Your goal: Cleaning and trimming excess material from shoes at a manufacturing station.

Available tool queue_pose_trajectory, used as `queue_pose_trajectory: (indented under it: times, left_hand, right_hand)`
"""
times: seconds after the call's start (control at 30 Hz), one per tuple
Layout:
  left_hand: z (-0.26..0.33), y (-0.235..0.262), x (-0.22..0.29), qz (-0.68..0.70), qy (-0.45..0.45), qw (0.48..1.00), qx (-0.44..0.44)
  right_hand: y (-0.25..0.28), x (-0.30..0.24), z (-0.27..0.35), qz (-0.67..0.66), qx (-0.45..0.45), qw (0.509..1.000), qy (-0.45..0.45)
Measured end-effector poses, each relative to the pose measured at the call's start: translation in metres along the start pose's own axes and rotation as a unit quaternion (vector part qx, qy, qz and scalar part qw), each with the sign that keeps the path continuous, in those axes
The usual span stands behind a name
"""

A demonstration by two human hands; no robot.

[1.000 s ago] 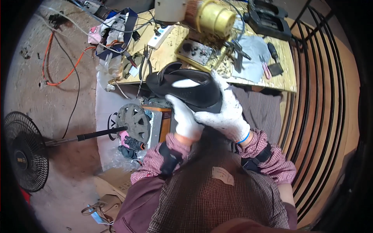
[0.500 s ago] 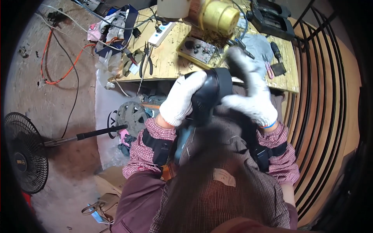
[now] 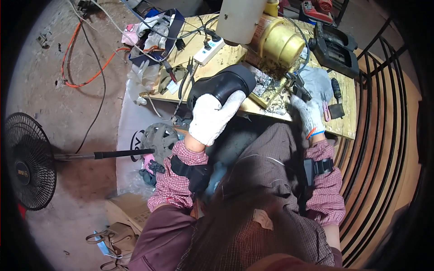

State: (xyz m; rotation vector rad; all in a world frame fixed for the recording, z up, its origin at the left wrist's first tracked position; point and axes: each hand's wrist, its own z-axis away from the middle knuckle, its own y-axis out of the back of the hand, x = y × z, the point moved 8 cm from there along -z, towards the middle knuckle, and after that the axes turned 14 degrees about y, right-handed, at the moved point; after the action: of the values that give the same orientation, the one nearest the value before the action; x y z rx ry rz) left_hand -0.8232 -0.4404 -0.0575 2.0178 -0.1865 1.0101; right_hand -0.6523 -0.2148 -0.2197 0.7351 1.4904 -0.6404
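Observation:
My left hand (image 3: 210, 118), in a white knit glove, is closed around a black shoe (image 3: 217, 83). The shoe is tilted above the front edge of the workbench, its thick black sole (image 3: 244, 77) toward the right. My right hand (image 3: 310, 113), also gloved in white, reaches over the bench with its fingers stretched forward. Its fingertips are at the near end of a dark hand tool (image 3: 298, 86), whose kind I cannot make out. Whether they touch it is unclear. A small pair of pink-handled snips (image 3: 326, 110) lies just right of that hand.
A yellow machine housing (image 3: 282, 43) and a control box with knobs (image 3: 266, 83) stand on the wooden bench (image 3: 343, 124). A white power strip (image 3: 209, 52) and pliers (image 3: 187, 74) lie left. A floor fan (image 3: 29, 160) stands left; black metal rails (image 3: 384, 135) run along the right.
My right hand has left the shoe and moved right, to the dark tool on the bench. The left hand has turned the shoe and moved it left. The view has shifted.

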Motion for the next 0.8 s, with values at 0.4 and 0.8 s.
queue_pose_trajectory:
  times: [0.4,0.8]
  left_hand:
    - [-0.017,-0.006,-0.010,0.106,0.258,0.958,-0.068]
    - [0.074,-0.045,0.058,-0.109,-0.166,0.979,-0.053]
  right_hand:
    - [-0.003,-0.112,0.070,-0.063,-0.037,0.997,-0.030]
    - [-0.017,-0.189,0.135,0.138,-0.124,0.965,0.186]
